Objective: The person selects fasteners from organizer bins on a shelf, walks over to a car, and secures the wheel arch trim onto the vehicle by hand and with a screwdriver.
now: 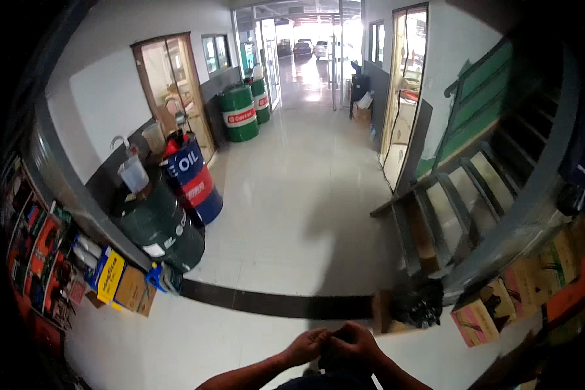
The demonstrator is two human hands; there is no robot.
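Note:
At the bottom centre of the head view, my left hand (309,344) and my right hand (355,346) are held close together in front of my body, above the pale tiled floor (253,338). Both have their fingers curled closed. What they grip, if anything, is hidden by the fingers and the dark shape of my clothing behind them.
Oil drums (159,224) and boxes (133,292) line the left, by tool racks (39,260). Stairs (458,205), a black bag (415,305) and cartons (478,322) stand right. A dark floor strip (273,302) crosses ahead; a corridor leads to glass doors (270,58) and parked cars.

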